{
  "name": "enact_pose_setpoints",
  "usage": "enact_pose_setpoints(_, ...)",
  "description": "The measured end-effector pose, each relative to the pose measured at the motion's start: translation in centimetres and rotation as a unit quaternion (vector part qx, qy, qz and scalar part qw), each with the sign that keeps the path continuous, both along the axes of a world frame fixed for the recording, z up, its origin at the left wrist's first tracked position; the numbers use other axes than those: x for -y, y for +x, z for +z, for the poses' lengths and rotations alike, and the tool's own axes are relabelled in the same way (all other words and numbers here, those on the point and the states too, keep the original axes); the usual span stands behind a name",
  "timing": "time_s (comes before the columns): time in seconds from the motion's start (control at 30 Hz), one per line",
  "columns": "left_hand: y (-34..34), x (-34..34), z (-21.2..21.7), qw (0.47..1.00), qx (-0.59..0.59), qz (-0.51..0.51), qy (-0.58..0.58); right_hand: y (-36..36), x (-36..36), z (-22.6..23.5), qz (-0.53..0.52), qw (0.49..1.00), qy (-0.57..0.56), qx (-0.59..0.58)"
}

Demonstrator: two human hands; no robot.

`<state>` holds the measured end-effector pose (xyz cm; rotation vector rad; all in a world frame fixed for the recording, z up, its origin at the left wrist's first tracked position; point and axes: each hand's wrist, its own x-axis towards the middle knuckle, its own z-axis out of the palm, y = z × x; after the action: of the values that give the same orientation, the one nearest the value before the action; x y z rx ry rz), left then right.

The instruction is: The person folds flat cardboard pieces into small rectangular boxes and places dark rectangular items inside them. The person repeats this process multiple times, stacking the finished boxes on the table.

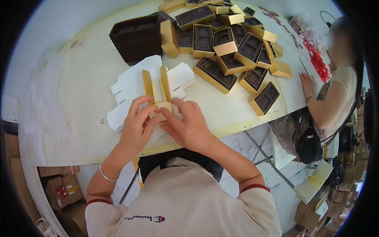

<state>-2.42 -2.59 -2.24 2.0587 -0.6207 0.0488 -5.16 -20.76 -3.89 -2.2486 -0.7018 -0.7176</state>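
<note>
Near the table's front edge I hold a partly folded gold cardboard box [165, 85], its long side walls standing up and spread apart. My left hand [136, 124] grips the near left corner, with fingers and thumb bent around the card. My right hand [190, 125] holds the near right corner, its thumb pressed on the near end panel. Part of that near end is hidden by my fingers. Beneath the box lie flat white card blanks [123, 108], fanned out on both sides.
A pile of gold boxes [225, 39] with black inner trays spreads across the far right. A stack of black plastic trays [136, 37] stands at the far left. Red packets [316, 59] lie by another person [335, 94] at the right edge. Cartons [63, 189] sit under the table [79, 134].
</note>
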Motion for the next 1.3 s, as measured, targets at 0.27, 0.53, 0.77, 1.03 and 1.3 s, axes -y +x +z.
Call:
enact_pose_setpoints(0.27,-0.8,0.3,-0.1,0.986,0.130,-0.005,0.105,1.3,0.8,1.0,0.058,0.975,-0.201,-0.074)
enact_pose_setpoints(0.53,0.9,-2.4,2.1,0.979,0.062,-0.100,0.165,2.4,2.1,3.0,0.145,0.971,-0.109,-0.155)
enact_pose_setpoints(0.77,0.8,-3.4,3.2,0.952,0.132,-0.136,0.240,6.6,6.2,3.1,0.073,0.975,-0.205,-0.047)
enact_pose_setpoints(1.03,-0.6,-2.5,2.3,0.934,0.212,-0.032,0.286,0.7,1.4,3.8,0.124,0.961,-0.230,-0.093)
enact_pose_setpoints(1.3,0.7,-4.1,1.2,0.971,0.120,-0.116,0.172,3.7,3.9,5.2,0.167,0.952,-0.238,-0.095)
